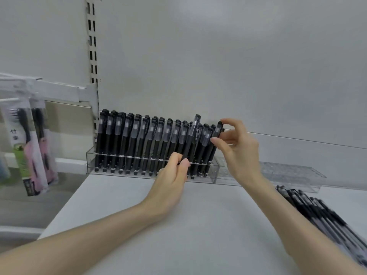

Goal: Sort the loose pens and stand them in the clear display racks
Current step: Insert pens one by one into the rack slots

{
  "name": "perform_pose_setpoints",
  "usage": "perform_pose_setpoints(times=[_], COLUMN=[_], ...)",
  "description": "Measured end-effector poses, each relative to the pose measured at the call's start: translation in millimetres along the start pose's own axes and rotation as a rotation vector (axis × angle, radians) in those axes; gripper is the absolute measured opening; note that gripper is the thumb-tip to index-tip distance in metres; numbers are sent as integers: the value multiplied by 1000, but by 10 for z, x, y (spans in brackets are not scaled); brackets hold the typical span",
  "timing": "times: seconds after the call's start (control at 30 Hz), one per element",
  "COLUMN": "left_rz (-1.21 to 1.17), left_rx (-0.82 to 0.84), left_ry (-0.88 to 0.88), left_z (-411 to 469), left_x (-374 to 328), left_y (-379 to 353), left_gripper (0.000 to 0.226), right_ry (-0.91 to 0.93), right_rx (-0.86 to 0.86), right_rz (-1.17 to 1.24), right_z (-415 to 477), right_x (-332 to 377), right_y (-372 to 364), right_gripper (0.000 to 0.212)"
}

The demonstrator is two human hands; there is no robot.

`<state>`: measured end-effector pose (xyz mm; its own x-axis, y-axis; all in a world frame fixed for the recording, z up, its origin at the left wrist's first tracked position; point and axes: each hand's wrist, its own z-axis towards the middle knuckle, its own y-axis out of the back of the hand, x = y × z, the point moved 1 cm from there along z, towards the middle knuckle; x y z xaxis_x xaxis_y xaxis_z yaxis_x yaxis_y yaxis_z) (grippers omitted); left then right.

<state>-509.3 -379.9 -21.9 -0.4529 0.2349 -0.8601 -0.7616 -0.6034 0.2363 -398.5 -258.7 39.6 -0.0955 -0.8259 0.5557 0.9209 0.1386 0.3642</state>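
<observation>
The fingers (183,163) of the left hand (171,178) are curled narrowly round the lower barrel of a raised pen (191,135). This pen is held tilted, cap toward 1 o'clock, standing higher than the row. The end pen (218,132) is pinched at its cap between thumb and forefinger of the right hand (240,153), whose other fingers are loosely spread. Both pens are located at the 3 o'clock end of the filled rack (90,161), where black pens are stood upright in tiers. An empty rack (288,172) is set just beside it at 3 o'clock. The loose pens (317,211) are laid together on the shelf (139,215) at 4 o'clock.

The pens are judged light, stiff and smooth-sided, so slipping is likely if only the cap is held. A hold low on the barrel is advised, so that the tip can be steered into its slot. The clear racks are judged light and easily shifted by pressure.
</observation>
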Motion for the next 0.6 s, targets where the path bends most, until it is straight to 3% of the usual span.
perform_pose_setpoints(times=[0.6], left_rz=[31], left_rx=[-8], left_ry=[-19], left_z=[-10], left_x=[-7], left_y=[-17], left_gripper=[23], right_ry=[-73], right_rx=[241], right_rz=[-16], right_z=[81], right_x=[-56], right_y=[95], right_gripper=[34])
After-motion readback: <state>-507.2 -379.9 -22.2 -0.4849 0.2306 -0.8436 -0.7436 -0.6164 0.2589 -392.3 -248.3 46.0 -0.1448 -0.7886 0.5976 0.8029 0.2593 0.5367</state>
